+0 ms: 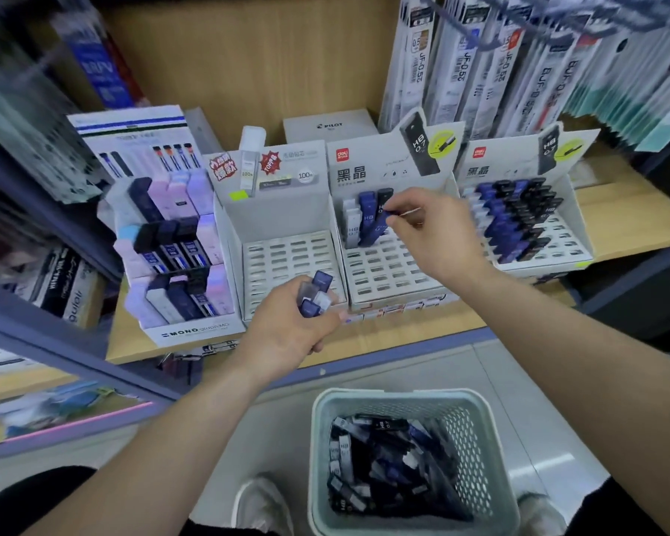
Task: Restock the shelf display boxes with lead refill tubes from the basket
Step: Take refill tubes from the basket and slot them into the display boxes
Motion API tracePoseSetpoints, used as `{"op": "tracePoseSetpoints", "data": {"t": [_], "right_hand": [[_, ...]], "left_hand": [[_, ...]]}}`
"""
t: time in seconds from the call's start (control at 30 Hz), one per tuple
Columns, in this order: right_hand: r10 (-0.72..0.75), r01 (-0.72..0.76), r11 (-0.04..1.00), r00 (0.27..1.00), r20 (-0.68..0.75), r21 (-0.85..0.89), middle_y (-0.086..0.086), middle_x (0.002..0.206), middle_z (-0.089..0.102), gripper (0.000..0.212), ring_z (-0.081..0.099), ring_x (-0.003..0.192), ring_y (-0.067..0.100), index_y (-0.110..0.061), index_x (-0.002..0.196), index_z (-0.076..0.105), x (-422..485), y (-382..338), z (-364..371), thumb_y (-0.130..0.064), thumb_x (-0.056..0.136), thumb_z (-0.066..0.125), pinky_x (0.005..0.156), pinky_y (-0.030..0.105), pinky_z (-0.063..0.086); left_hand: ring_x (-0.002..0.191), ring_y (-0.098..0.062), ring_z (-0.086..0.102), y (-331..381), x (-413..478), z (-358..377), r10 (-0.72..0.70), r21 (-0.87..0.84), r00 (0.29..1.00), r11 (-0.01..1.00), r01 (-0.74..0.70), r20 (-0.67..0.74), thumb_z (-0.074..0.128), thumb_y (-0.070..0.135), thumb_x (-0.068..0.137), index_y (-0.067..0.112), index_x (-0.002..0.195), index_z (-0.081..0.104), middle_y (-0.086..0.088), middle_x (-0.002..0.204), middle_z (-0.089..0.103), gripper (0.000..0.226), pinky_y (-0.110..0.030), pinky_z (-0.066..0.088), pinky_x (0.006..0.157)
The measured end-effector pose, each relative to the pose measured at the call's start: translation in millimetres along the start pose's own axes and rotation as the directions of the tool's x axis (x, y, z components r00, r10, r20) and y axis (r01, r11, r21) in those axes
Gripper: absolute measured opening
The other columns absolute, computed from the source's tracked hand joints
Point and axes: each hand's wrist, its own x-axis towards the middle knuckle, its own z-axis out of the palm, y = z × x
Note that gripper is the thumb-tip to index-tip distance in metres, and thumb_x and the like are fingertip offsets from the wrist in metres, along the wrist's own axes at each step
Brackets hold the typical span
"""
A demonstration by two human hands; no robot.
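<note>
My left hand (pixel 287 328) grips a small bunch of blue and clear lead refill tubes (pixel 315 294) in front of an empty slotted display box (pixel 287 261). My right hand (pixel 430 230) pinches a blue tube (pixel 391 214) at the back row of the middle display box (pixel 387 272), where a few white, blue and black tubes (pixel 366 222) stand. To the right, another display box (pixel 557 249) is mostly filled with tubes. On the floor below stands a pale green basket (pixel 414 396) holding several loose tubes (pixel 380 462).
A MONO display box (pixel 178 323) with pastel refill cases stands at the left on the wooden shelf (pixel 615 214). Hanging refill packs (pixel 519 63) crowd the upper right. A white Pilot box (pixel 329 125) sits behind. My shoes (pixel 264 504) flank the basket.
</note>
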Motion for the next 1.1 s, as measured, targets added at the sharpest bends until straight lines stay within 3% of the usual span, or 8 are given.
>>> {"op": "tracePoseSetpoints", "data": {"t": [0.13,0.6,0.83,1.0,1.1], "right_hand": [[-0.078,0.077,0.994,0.997,-0.011,-0.077,-0.004,0.097,0.070,0.016,0.066,0.082,0.008,-0.015,0.106,0.074,6,2,2,-0.008,0.093,0.066,0.085,0.015,0.050],[-0.177,0.178,0.974,0.984,0.014,-0.142,0.001,0.098,0.070,0.015,0.067,0.082,0.015,-0.013,0.104,0.075,10,1,-1,-0.009,0.091,0.069,0.086,0.023,0.054],[-0.226,0.231,0.949,0.973,0.045,-0.213,0.008,0.099,0.070,0.017,0.065,0.084,0.020,-0.011,0.108,0.075,9,5,2,-0.008,0.092,0.067,0.088,0.033,0.054],[-0.289,0.294,0.929,0.956,0.058,-0.224,0.011,0.106,0.069,0.030,0.066,0.091,0.026,-0.011,0.120,0.072,6,10,15,-0.003,0.096,0.055,0.086,0.035,0.053],[-0.201,0.226,0.938,0.972,0.119,-0.263,0.007,0.111,0.065,0.038,0.065,0.094,0.024,-0.021,0.134,0.063,3,15,19,-0.011,0.098,0.055,0.084,0.039,0.054]], "left_hand": [[0.048,-0.014,0.046,-4,0,-7,-0.001,0.002,1.000,1.000,0.001,-0.003,0.076,0.016,0.088,0.014,0.093,0.063,0.014,0.056,0.054,0.014,-0.024,0.040,0.047],[0.049,-0.015,0.050,-3,-8,-13,-0.013,0.021,0.999,1.000,0.014,-0.035,0.076,0.017,0.087,0.016,0.094,0.063,0.003,0.072,0.059,0.015,-0.023,0.043,0.048],[0.050,-0.015,0.051,2,-8,-12,-0.015,0.025,0.999,1.000,0.016,-0.040,0.075,0.017,0.088,0.016,0.094,0.063,0.004,0.071,0.059,0.013,-0.023,0.043,0.048],[0.050,-0.015,0.051,1,-8,-10,-0.004,0.043,0.999,0.999,0.005,-0.039,0.074,0.018,0.088,0.016,0.095,0.064,0.005,0.069,0.059,0.013,-0.024,0.045,0.050],[0.050,-0.015,0.052,2,-8,-9,-0.002,0.055,0.999,0.998,0.004,-0.035,0.075,0.018,0.088,0.017,0.094,0.063,0.006,0.067,0.059,0.013,-0.024,0.044,0.049]]}}
